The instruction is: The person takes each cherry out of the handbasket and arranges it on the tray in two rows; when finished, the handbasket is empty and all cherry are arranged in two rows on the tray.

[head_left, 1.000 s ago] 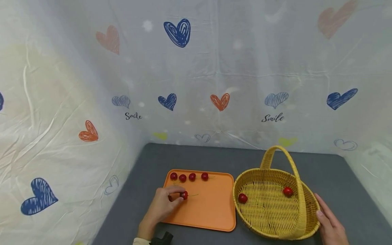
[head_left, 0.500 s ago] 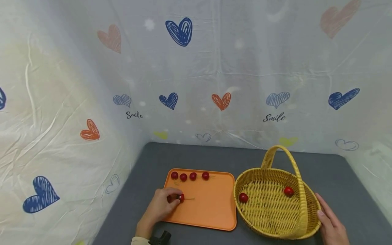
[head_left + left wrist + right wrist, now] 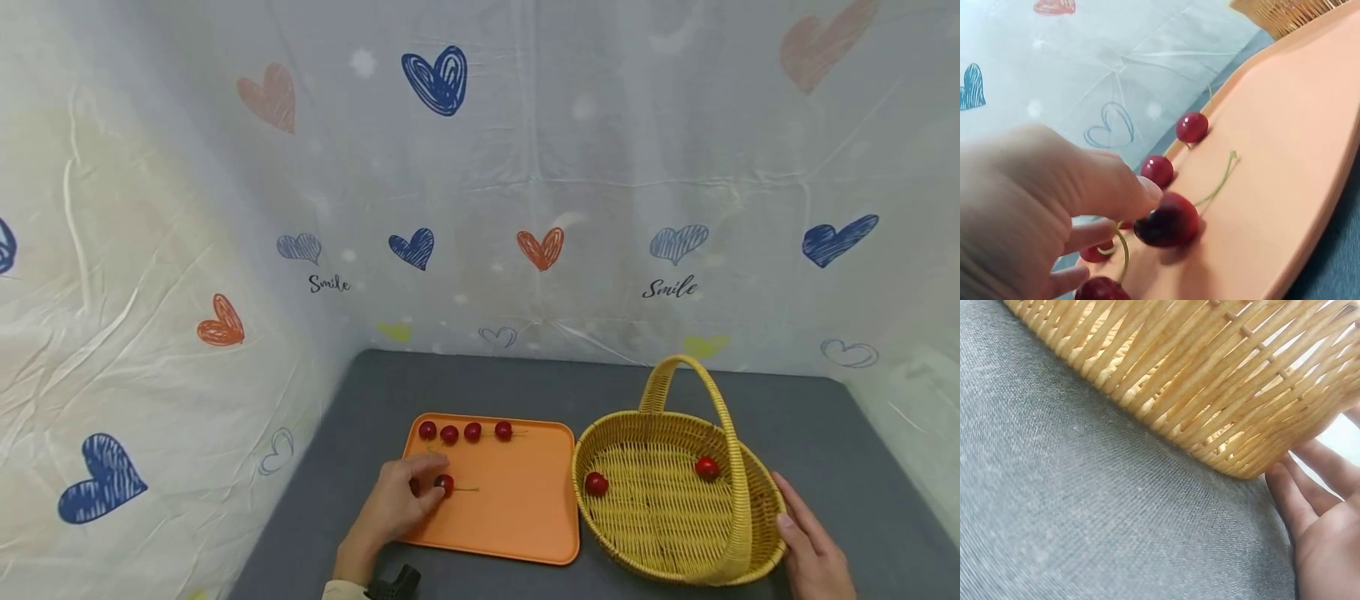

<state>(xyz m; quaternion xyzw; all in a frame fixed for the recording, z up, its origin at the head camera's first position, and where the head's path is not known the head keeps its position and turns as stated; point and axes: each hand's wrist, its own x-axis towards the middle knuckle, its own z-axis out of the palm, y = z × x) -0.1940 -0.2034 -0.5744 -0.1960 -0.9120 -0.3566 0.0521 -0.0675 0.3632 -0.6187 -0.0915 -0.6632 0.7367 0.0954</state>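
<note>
On the orange tray (image 3: 510,500) lies a dark red cherry (image 3: 446,484) with its green stem pointing right. My left hand (image 3: 393,500) is over the tray's left side, thumb touching this cherry and index finger raised off it. In the left wrist view the same cherry (image 3: 1169,220) sits under the thumb tip. Another cherry (image 3: 1102,290) is partly hidden below the fingers. Several cherries (image 3: 472,432) form a row along the tray's back edge. My right hand (image 3: 813,542) rests with extended fingers against the right side of the yellow wicker basket (image 3: 637,550).
Inside the basket are two cherries, one at left (image 3: 596,484) and one at right (image 3: 707,468). Its tall handle (image 3: 738,500) arches over the right part. The dark grey tabletop (image 3: 480,379) ends at a white curtain (image 3: 480,192) printed with hearts.
My left hand shifted slightly left with the pinched cherry, then its index finger lifted away, leaving the cherry on the tray. My right hand stayed at the basket.
</note>
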